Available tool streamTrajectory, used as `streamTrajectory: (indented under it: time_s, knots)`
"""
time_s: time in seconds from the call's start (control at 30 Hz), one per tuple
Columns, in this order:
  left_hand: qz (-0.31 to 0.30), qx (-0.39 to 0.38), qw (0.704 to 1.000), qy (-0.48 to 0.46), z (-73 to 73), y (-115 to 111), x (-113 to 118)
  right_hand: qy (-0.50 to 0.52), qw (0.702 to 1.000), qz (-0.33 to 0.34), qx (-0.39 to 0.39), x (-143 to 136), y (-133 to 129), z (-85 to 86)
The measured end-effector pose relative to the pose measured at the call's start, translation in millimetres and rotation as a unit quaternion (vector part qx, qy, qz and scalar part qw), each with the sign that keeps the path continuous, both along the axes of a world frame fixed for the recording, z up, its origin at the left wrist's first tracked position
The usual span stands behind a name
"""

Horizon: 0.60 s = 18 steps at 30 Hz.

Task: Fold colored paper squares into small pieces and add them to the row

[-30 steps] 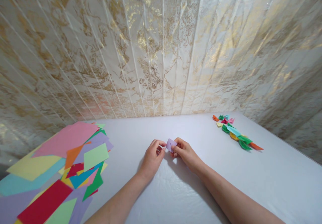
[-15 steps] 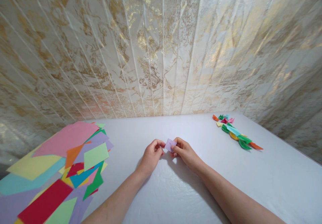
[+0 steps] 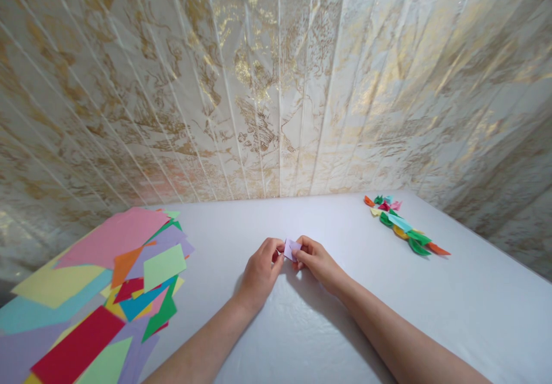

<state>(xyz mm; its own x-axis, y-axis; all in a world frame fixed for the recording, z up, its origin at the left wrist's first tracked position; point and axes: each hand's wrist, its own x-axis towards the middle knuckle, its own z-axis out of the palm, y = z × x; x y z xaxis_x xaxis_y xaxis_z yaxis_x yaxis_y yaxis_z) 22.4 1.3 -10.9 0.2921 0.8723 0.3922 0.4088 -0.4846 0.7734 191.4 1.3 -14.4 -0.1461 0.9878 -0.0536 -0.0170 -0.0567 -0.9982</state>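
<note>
A small folded piece of lilac paper (image 3: pixel 291 248) is held up just above the white table, between my two hands. My right hand (image 3: pixel 317 259) pinches it from the right, thumb across its front face. On the other side, the curled thumb and fingers of my left hand (image 3: pixel 262 270) close on the paper's left edge. A short dark line, perhaps a crease or slit, shows on the paper near my right thumb.
Sheets and scraps of coloured paper, among them a pink sheet (image 3: pixel 116 234) and a red one (image 3: pixel 80 344), overlap at the left. Several small folded paper pieces (image 3: pixel 401 223) lie in a row at the right. A gold-patterned curtain (image 3: pixel 276 85) hangs behind the white table (image 3: pixel 259 344).
My left hand has moved slightly right and its fingers have come against the lilac paper's left edge. The paper has turned a little. My right hand stays nearly in place.
</note>
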Motion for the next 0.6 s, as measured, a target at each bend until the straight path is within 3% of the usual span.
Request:
streamTrajectory:
  time_s: [0.13, 0.27, 0.6]
  knots:
    - [-0.046, 0.017, 0.999, 0.004, 1.3, 1.6, -0.8, -0.001, 1.000, 0.005, 0.007, 0.5, -0.1, -0.1]
    - [-0.048, -0.007, 0.999, -0.020, 2.0, 5.0, -0.7, 0.009, 1.000, 0.008, 0.017, 1.1, 0.2, -0.7]
    - [-0.029, -0.182, 0.976, -0.117, 2.4, 7.5, 3.7, -0.008, 0.998, 0.034, 0.049, -1.0, 0.2, -1.7]
